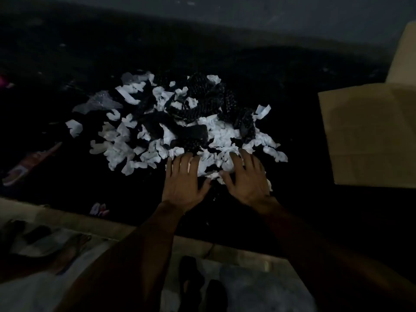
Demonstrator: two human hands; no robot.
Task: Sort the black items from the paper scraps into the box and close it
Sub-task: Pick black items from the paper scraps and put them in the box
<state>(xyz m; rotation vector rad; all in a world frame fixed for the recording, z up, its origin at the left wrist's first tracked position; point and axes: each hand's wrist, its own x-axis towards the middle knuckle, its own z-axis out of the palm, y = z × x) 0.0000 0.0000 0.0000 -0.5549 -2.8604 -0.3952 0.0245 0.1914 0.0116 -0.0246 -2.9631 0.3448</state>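
A heap of white paper scraps (222, 138) lies on a dark surface in dim light. Black items (209, 97) with a dotted texture are mixed into the heap, mostly at its far middle and right. My left hand (183, 183) lies flat with spread fingers on the near edge of the heap. My right hand (245, 179) lies beside it, fingers spread over the scraps. Neither hand holds anything. A cardboard box (369, 136) stands at the right with a flap raised behind it.
The dark surface (304, 210) ends at a pale near edge (126, 226). A pink and white wrapper (29, 165) lies at the left, and a small pink scrap (99, 209) near the front edge. Dark shoes (202, 287) are on the floor below.
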